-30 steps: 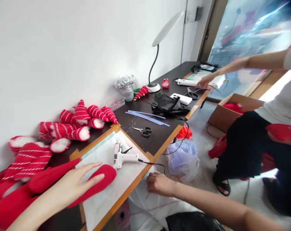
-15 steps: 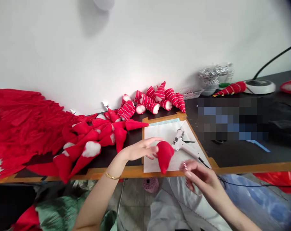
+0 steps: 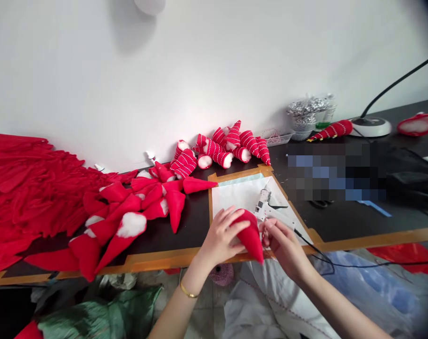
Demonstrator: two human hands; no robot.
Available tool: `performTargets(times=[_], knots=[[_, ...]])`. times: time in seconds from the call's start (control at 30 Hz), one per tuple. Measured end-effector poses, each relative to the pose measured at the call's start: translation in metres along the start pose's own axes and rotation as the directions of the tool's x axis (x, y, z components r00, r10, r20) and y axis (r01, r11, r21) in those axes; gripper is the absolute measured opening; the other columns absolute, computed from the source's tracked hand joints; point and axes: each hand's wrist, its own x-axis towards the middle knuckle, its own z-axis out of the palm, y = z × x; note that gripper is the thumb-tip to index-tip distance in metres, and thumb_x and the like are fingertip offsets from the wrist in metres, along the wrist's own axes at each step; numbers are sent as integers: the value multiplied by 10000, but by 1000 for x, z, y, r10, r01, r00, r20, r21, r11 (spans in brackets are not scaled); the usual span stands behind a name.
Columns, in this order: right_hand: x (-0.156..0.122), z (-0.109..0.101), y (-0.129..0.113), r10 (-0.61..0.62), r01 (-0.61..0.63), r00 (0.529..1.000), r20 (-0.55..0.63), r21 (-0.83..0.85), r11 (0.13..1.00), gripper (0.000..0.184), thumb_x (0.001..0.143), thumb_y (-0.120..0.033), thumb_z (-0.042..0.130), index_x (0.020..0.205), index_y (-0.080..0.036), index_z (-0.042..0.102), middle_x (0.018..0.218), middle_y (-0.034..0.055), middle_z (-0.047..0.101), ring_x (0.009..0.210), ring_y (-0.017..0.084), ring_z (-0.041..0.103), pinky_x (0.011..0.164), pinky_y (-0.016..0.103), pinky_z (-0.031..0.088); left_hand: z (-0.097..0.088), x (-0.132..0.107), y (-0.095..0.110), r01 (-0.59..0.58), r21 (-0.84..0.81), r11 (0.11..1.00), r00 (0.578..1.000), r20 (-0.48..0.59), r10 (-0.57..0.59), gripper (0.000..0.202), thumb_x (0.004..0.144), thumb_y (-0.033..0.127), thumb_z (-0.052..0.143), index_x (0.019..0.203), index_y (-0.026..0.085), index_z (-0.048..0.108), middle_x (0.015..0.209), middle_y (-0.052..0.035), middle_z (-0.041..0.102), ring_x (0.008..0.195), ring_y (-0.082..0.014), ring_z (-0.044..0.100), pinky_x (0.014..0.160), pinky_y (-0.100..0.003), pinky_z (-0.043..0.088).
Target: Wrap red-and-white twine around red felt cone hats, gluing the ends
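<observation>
At the near edge of the surface [image 3: 193, 221], above the white sheet [image 3: 235, 195], steadying a plain red felt cone [image 3: 251, 235], tip down, in a left hand [image 3: 221, 238] grip clamped round its wide end, apparently for the right hand [image 3: 283, 245], fingertips pinched together at its side, near the glue gun [image 3: 262, 207].

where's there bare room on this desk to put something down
Bare dark table right of the white mat; a narrow strip between the mat and the plain red cones. Crowded: the left end, and the striped cones at the back.
</observation>
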Motion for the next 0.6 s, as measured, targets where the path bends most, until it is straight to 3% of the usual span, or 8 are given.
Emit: performTargets(times=[0.03,0.1,0.17,0.27,0.33,0.4,0.47,0.6], knots=[[1,0,-3,-40,40,999,-15,7,999,347,836,-504,770,772,-184,654,652,-22,570,556,108,493,541,227,407,-1,6,-1,113,-122,986,991,-53,-120,429,853,314,726,1265,254,623,1368,-130,632,1331,-333,544,1132,-544,421],[3,-2,-6,-84,85,996,-29,12,996,324,853,-485,757,766,-191,651,697,-14,587,559,108,494,543,232,412,-3,15,-2,322,-375,869,918,-99,-383,418,898,404,662,1255,207,570,1206,-122,698,1145,-294,663,1017,-466,520],[5,-3,-6,-106,104,994,-30,-51,993,315,874,-490,730,782,-198,659,770,11,632,612,126,537,569,240,434,-3,23,-2,400,-535,745,864,-53,-501,379,924,430,616,1207,189,546,1088,-90,712,1007,-253,699,913,-395,562],[4,-4,-3,-188,172,982,-32,-278,945,343,882,-520,710,772,-198,672,1167,104,705,1031,244,644,847,325,510,-4,28,-2,371,-614,697,903,65,-424,357,900,376,631,1196,201,536,1127,-89,702,1031,-248,690,904,-380,561],[1,-2,-2,-232,221,973,16,-376,900,361,889,-535,695,758,-200,665,1408,117,626,1299,315,548,1064,418,427,-4,28,-2,315,-594,741,941,91,-327,395,874,265,616,1258,216,542,1303,-117,651,1199,-269,632,1018,-422,512],[-3,3,-1,-230,241,970,78,-401,884,379,889,-558,682,755,-204,657,1430,123,626,1345,337,530,1136,471,363,-1,27,-1,257,-535,805,958,32,-284,474,827,162,581,1296,228,566,1491,-115,528,1389,-282,490,1163,-462,383],[-6,8,2,-211,235,972,103,-412,880,398,874,-583,684,755,-205,662,1371,132,672,1320,339,559,1140,481,365,8,24,2,246,-503,828,941,-80,-328,513,817,132,532,1319,232,570,1568,-96,447,1467,-278,391,1221,-470,295],[-5,13,16,-170,188,982,80,-381,905,406,865,-595,688,762,-203,676,1326,133,702,1304,337,575,1119,472,394,34,18,15,216,-583,784,825,-320,-465,517,954,274,424,1465,239,353,1563,-126,414,1457,-267,400,1178,-453,367]])
